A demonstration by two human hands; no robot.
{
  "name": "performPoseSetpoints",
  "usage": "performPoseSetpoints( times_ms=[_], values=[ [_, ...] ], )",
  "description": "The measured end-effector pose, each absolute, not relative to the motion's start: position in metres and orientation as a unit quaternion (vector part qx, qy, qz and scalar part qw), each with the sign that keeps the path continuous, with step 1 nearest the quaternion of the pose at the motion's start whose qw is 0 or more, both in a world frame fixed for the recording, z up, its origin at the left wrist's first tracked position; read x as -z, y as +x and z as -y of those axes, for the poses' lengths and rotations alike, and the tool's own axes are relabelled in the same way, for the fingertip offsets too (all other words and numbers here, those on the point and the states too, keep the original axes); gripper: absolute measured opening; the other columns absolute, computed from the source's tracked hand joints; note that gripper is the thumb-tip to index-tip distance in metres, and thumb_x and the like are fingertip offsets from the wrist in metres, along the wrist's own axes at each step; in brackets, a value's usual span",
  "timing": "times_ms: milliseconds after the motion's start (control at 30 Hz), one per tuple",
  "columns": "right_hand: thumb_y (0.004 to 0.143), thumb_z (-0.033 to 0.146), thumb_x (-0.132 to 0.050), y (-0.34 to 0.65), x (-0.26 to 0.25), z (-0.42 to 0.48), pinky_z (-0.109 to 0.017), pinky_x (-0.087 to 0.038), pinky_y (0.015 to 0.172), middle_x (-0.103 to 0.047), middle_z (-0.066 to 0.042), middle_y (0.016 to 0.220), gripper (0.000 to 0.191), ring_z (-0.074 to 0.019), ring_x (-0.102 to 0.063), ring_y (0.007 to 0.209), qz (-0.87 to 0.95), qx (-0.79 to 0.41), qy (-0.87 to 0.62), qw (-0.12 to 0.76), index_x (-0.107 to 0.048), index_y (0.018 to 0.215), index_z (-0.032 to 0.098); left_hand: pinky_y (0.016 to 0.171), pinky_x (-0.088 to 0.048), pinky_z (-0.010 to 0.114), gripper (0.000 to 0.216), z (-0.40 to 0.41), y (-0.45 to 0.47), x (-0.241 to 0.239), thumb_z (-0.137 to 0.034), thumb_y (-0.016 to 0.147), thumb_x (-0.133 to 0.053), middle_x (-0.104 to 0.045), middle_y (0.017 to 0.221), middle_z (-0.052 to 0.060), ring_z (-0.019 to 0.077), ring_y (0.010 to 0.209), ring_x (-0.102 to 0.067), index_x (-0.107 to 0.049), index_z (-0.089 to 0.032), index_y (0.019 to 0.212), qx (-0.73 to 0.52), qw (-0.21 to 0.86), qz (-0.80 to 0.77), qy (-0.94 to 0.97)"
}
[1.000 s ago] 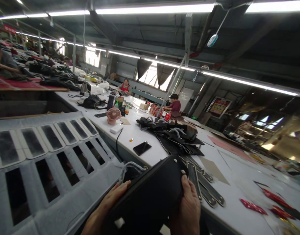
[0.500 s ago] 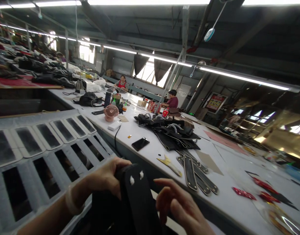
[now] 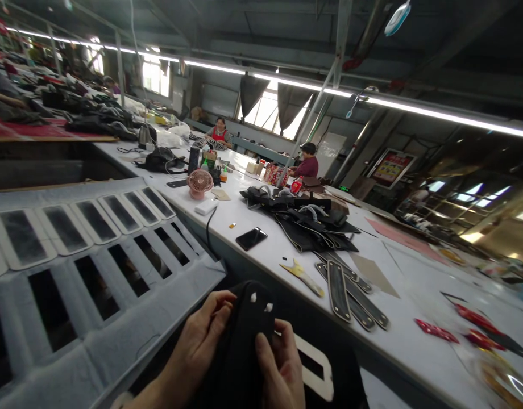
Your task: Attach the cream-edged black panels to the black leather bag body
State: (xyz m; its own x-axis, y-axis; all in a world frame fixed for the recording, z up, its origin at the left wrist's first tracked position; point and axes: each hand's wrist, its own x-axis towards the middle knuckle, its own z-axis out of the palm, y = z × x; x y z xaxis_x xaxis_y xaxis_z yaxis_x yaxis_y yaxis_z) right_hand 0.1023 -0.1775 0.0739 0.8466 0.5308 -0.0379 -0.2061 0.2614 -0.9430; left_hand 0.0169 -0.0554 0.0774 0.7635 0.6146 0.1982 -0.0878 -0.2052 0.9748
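A black padded piece with a rounded top end and two small white tufts near that end is held upright at the bottom centre. My left hand grips its left edge, thumb and fingers closed. On the right edge, my right hand pinches it between thumb and bent fingers, just below the tufts. Its lower part runs out of the picture. Beneath my right hand lies a cream frame with a dark slot, against black material.
On the white table lie a phone, a yellow tool-like piece, black straps, a pile of black bag pieces and a pink fan. A pale slotted sheet spans the left. Two people sit farther back.
My right hand has come in from the right and closed on the black piece's right edge. The piece has tilted, and the cream frame shows more. The view has shifted slightly.
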Motion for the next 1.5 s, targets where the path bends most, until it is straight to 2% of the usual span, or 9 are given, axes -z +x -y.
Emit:
performPoseSetpoints(
  times_ms=[133,267,367,500,633,800,1100,1300,1500],
  values=[
    [0.077,0.058,-0.070,0.101,-0.073,0.170,-0.035,-0.053,0.082,-0.073,-0.008,0.094,0.045,-0.0258,-0.069,0.092,0.164,-0.183,-0.619,0.746,-0.053,0.100,0.023,0.088,-0.051,0.026,0.048,0.057,0.013,-0.075,-0.046,0.095,-0.045,-0.064,0.106,0.005,0.0199,0.097,-0.062,-0.051,-0.025,0.138,-0.344,0.522,-0.180,0.759],
    [0.076,0.057,-0.071,0.099,-0.072,0.163,-0.035,-0.055,0.075,-0.074,-0.006,0.086,0.052,-0.0244,-0.070,0.080,0.138,-0.223,-0.585,0.767,-0.051,0.110,0.023,0.082,-0.054,0.025,0.046,0.048,0.005,-0.084,-0.040,0.095,-0.048,-0.065,0.096,0.006,0.0188,0.088,-0.064,-0.052,-0.024,0.139,-0.311,0.468,-0.180,0.807],
    [0.077,0.057,-0.070,0.093,-0.068,0.155,-0.035,-0.055,0.070,-0.073,-0.005,0.085,0.057,-0.0240,-0.069,0.076,0.134,-0.258,-0.561,0.775,-0.048,0.117,0.024,0.087,-0.054,0.028,0.047,0.043,0.001,-0.089,-0.039,0.093,-0.053,-0.069,0.103,0.007,0.0214,0.095,-0.065,-0.053,-0.024,0.138,-0.296,0.465,-0.196,0.811],
    [0.080,0.056,-0.068,0.091,-0.066,0.146,-0.027,-0.053,0.067,-0.070,-0.002,0.083,0.044,-0.0190,-0.066,0.074,0.180,-0.228,-0.592,0.752,-0.056,0.105,0.022,0.100,-0.050,0.033,0.041,0.040,0.000,-0.081,-0.040,0.094,-0.052,-0.070,0.116,0.007,0.0243,0.110,-0.064,-0.061,-0.024,0.130,-0.315,0.496,-0.225,0.777],
    [0.081,0.052,-0.069,0.092,-0.061,0.137,-0.023,-0.050,0.061,-0.066,0.000,0.080,0.036,-0.0162,-0.063,0.073,0.172,-0.212,-0.587,0.762,-0.059,0.096,0.021,0.111,-0.042,0.038,0.043,0.039,0.001,-0.070,-0.041,0.096,-0.048,-0.063,0.131,0.007,0.0250,0.124,-0.056,-0.058,-0.021,0.133,-0.306,0.531,-0.235,0.754],
    [0.082,0.051,-0.067,0.096,-0.052,0.129,-0.028,-0.053,0.069,-0.068,-0.003,0.088,0.035,-0.0189,-0.065,0.078,0.188,-0.220,-0.562,0.775,-0.057,0.096,0.021,0.110,-0.043,0.038,0.044,0.037,0.003,-0.062,-0.043,0.096,-0.047,-0.064,0.130,0.006,0.0259,0.124,-0.057,-0.059,-0.021,0.132,-0.318,0.530,-0.237,0.750],
    [0.086,0.051,-0.064,0.092,-0.052,0.131,-0.026,-0.049,0.072,-0.066,0.000,0.086,0.032,-0.0168,-0.064,0.079,0.211,-0.181,-0.591,0.757,-0.057,0.096,0.021,0.111,-0.041,0.037,0.042,0.041,-0.001,-0.043,-0.045,0.093,-0.052,-0.066,0.128,0.005,0.0256,0.124,-0.057,-0.064,-0.023,0.127,-0.356,0.521,-0.279,0.724],
    [0.088,0.057,-0.059,0.092,-0.048,0.125,-0.024,-0.044,0.058,-0.060,0.002,0.070,0.035,-0.0137,-0.054,0.062,0.201,-0.159,-0.610,0.749,-0.057,0.083,0.022,0.108,-0.043,0.033,0.038,0.042,-0.006,-0.026,-0.042,0.090,-0.058,-0.065,0.129,0.001,0.0262,0.122,-0.059,-0.065,-0.030,0.125,-0.365,0.521,-0.261,0.726],
    [0.091,0.059,-0.051,0.094,-0.039,0.120,-0.025,-0.043,0.053,-0.056,0.001,0.063,0.040,-0.0155,-0.051,0.058,0.189,-0.074,-0.643,0.739,-0.055,0.075,0.023,0.107,-0.039,0.035,0.050,0.034,-0.002,-0.032,-0.048,0.088,-0.058,-0.060,0.135,-0.002,0.0261,0.126,-0.054,-0.054,-0.034,0.136,-0.345,0.574,-0.256,0.697]
  ],
)
